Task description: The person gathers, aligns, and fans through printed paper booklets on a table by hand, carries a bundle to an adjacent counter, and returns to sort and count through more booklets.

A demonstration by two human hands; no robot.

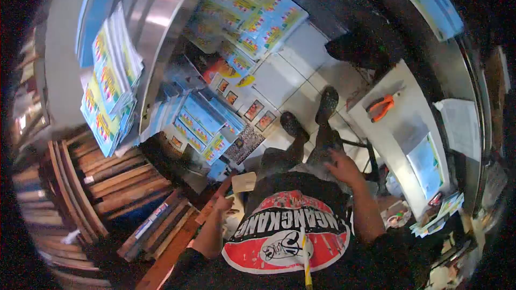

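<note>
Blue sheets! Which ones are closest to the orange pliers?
The blue sheets lying flat on the same white table as the pliers; the other blue sheets are farther from them.

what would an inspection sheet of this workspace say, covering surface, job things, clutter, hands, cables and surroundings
surface: white tabletop, carrying orange-handled pliers and a blue printed sheet
job's things: a wooden beam close by the left hand; no workpiece clearly in use
clutter: printed sheets spread on the floor; another printed pile at image left
hands: left hand, too dark to tell if it holds anything; right hand near the thigh, fingers apart, seemingly empty
cables: nothing seen
surroundings: wooden boards at image left
</note>
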